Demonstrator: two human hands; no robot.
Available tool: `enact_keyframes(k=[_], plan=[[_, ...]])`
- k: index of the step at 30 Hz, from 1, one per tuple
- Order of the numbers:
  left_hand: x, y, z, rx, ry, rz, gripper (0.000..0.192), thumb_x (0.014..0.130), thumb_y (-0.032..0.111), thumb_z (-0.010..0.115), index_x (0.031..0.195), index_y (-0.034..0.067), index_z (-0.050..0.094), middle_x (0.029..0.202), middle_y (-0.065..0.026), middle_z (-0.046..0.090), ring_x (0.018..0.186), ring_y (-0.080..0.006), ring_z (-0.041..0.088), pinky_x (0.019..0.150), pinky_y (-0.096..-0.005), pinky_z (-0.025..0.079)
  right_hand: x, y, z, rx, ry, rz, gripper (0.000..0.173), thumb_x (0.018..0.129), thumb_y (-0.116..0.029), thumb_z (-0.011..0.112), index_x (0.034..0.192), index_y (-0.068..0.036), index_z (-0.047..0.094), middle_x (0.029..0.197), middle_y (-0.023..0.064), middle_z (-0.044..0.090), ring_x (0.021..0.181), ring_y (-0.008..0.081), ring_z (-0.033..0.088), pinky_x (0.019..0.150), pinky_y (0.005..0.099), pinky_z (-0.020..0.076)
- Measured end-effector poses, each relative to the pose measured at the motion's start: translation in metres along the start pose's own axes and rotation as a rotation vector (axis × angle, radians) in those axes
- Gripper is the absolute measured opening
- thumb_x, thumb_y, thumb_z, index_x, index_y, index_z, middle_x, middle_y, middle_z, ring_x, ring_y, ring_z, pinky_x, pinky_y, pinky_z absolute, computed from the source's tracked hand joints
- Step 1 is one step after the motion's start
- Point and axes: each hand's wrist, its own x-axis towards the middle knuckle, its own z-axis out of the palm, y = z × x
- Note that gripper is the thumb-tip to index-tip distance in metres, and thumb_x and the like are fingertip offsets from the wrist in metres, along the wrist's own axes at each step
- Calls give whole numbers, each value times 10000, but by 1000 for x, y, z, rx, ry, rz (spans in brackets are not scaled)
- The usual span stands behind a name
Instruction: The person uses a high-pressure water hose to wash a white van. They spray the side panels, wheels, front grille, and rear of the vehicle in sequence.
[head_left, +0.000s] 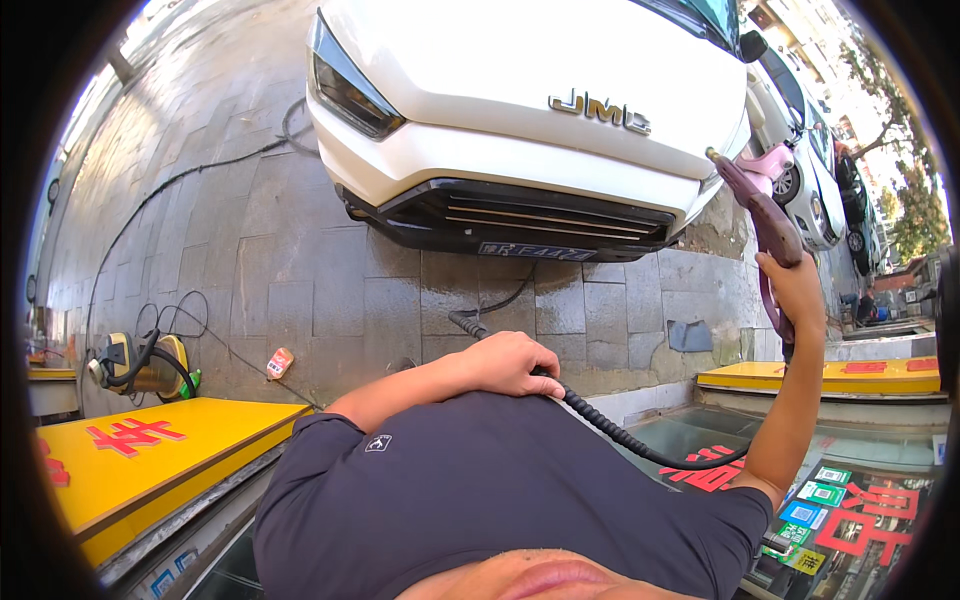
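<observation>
My right hand (796, 289) is raised at the right, closed round the handle of a purple-brown spray gun (769, 221). The gun's brass-coloured tip points up and left, towards the front corner of a white JMC vehicle (480, 135). A pink part shows behind the gun; whether it is joined to it, I cannot tell. My left hand (517, 365) is in front of my chest, its fingers curled round a black hose (611, 427) with a spiral wrap. This hose loops past my right arm; another stretch lies on the wet paving by the black lower bumper.
A yellow and black machine (142, 365) with hoses stands at left, near a red and white bottle (280, 364). Thin dark hose or cable (180, 178) trails over the paving. Yellow sign boards (180, 442) edge both sides. Other cars (806, 150) are parked at right.
</observation>
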Motion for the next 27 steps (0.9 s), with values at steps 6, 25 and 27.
enact_keyframes(k=[6, 25, 27], plan=[[62, 19, 86, -33, -142, -80, 447, 958, 537, 782, 1061, 102, 789, 970, -138, 802, 944, -379, 754, 810, -490, 568, -20, 132, 49, -35, -67, -170, 382, 921, -262, 836, 1142, 24, 712, 901, 159, 761, 792, 317, 723, 760, 439, 545], [91, 30, 163, 47, -304, -217, 507, 956, 598, 747, 1110, 117, 779, 1007, -171, 796, 998, -408, 750, 872, -514, 573, -31, 285, 48, 40, 125, 88, 364, 930, -243, 831, 1150, 28, 726, 980, 253, 775, 895, 405, 748, 845, 451, 570], [79, 14, 164, 83, -291, -234, 497, 957, 588, 745, 1110, 116, 781, 996, -170, 795, 1004, -407, 750, 874, -516, 573, -26, 293, 73, -2, 109, 173, 375, 926, -253, 832, 1141, 36, 725, 997, 259, 778, 910, 415, 752, 849, 464, 571]])
